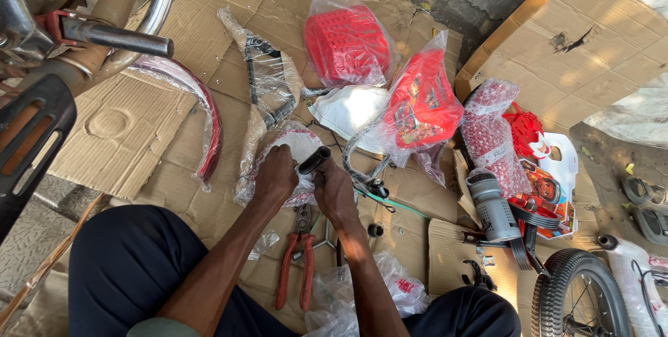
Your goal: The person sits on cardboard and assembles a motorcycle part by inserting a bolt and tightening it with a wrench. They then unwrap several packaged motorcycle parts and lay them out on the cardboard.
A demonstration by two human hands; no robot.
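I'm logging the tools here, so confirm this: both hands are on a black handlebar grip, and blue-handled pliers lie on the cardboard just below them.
Wrong on the colour: in the head view the pliers have red handles, not blue. The rest holds: the left hand and right hand are both on the black handlebar grip, with the pliers on the cardboard below.

A: What are the hands doing?

B: The left hand is gripping a plastic-wrapped part, and the right hand is holding a black tube against it.

A: What is lying near them?

B: Red-handled pliers are lying on the cardboard just below the hands. A red basket in a bag and a red bagged part are sitting beyond them.

A: And off to the right?

B: A grey bottle is lying beside a small wheel. A red mudguard is curving at the left.
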